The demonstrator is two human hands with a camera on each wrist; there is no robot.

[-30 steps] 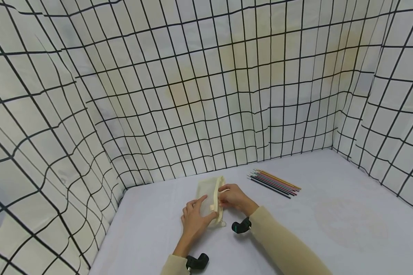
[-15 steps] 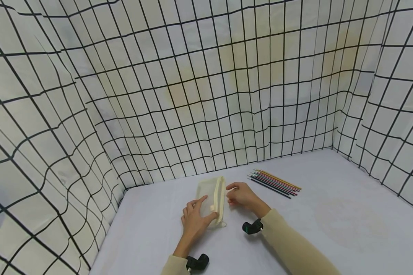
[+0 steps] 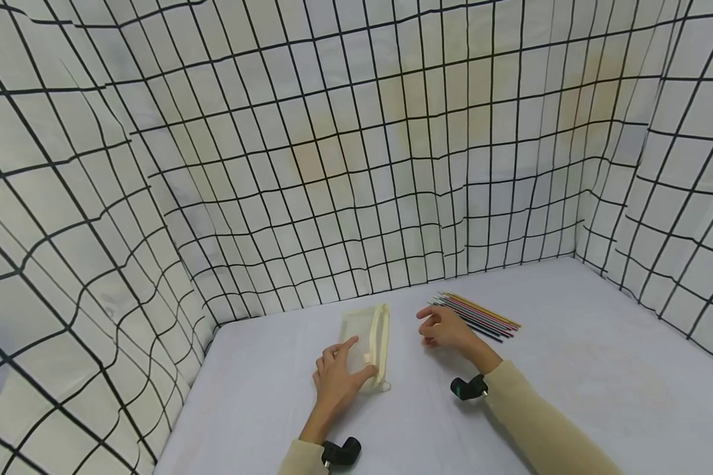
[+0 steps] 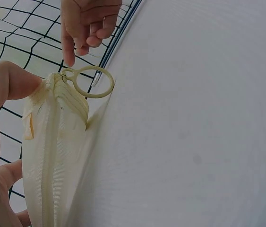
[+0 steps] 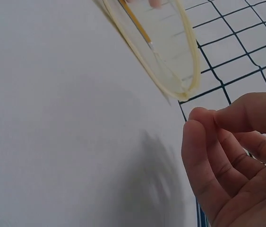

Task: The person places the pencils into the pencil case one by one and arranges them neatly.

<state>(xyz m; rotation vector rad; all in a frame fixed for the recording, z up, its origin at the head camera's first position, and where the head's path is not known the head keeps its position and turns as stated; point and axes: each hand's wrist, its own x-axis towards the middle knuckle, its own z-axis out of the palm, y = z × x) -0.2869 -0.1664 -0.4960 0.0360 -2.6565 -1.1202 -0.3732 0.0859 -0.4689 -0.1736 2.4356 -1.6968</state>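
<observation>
On the table lies a cream mesh zip pouch [image 3: 358, 330], its zipper side gaping and a ring pull [image 4: 94, 82] at its near end. My left hand [image 3: 337, 379] holds the pouch, thumb at the zipper edge, fingers spread on the mesh. Through the opening, the right wrist view shows a slim yellow stick [image 5: 138, 22] with a silver collar inside. My right hand [image 3: 448, 330] holds nothing. Its fingers are loosely bent, between the pouch and a row of slim sticks [image 3: 478, 315] in black, red, pink and yellow; they could be pencils or fine paintbrushes.
A white cloth covers the table [image 3: 570, 369]. White fabric with a black grid [image 3: 356, 198] hangs along the back and both sides. A black camera [image 3: 468, 388] sits on my right wrist and another camera [image 3: 341, 452] on my left.
My right hand has come away from the pouch's zipper edge and moved right, up to the row of sticks. The left hand and the pouch have stayed in place.
</observation>
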